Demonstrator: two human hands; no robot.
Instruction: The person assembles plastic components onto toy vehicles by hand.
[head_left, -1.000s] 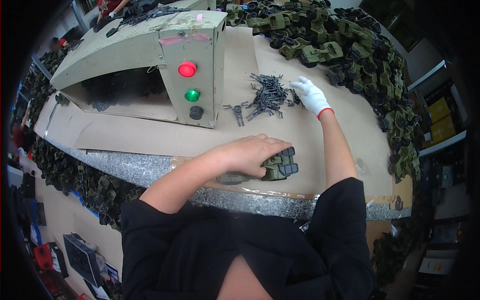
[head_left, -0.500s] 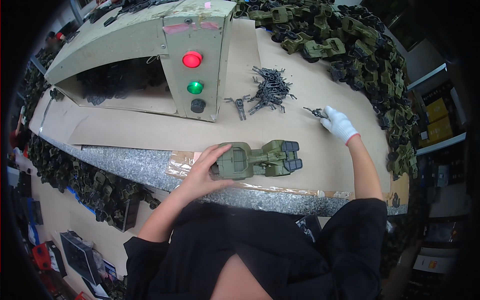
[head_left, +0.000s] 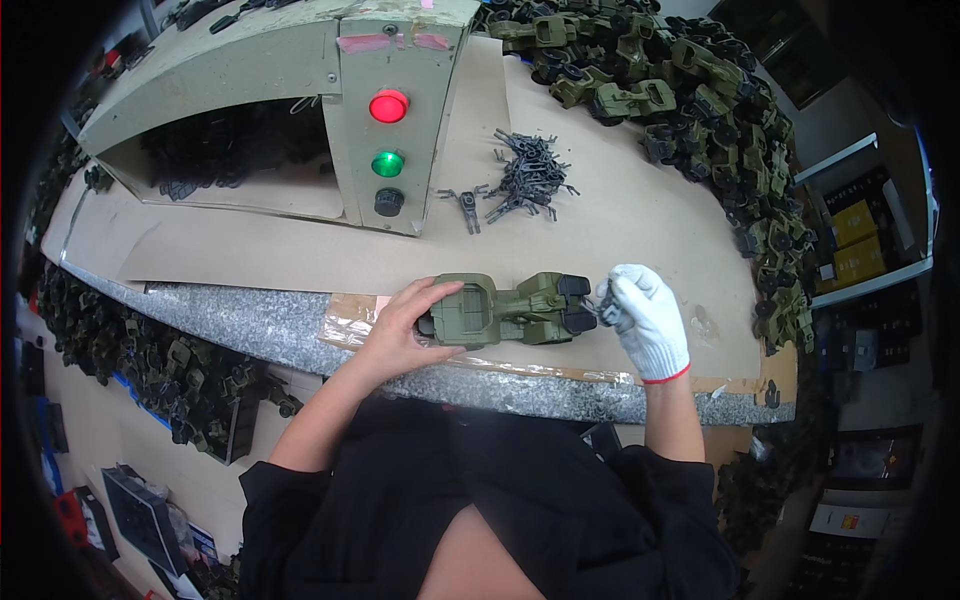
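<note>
A green toy vehicle body point(head_left: 470, 312) lies lengthwise on the table's near side, its dark-tipped end toward the right. My bare left hand point(head_left: 405, 330) is wrapped round its left end, thumb on the near side and fingers on the far side. In a white knit glove, my right hand point(head_left: 645, 318) pinches a small dark grey plastic part point(head_left: 606, 306) just beside the vehicle's right end. Fingers hide much of that part, and whether it touches the vehicle I cannot tell. Farther back sits a pile of similar grey parts point(head_left: 532, 178), with one loose grey part point(head_left: 466, 208) to its left.
A pale green machine housing point(head_left: 390, 60) with a red lamp, a green lamp and a black knob stands at the back left. Many green toy vehicles point(head_left: 690, 110) are heaped along the back and right edge. More vehicles point(head_left: 190, 370) lie lower at the left.
My right hand has come left and nearer with the grey part, from the table's right side to the vehicle's right end. The left hand keeps its hold; the whole view has shifted slightly.
</note>
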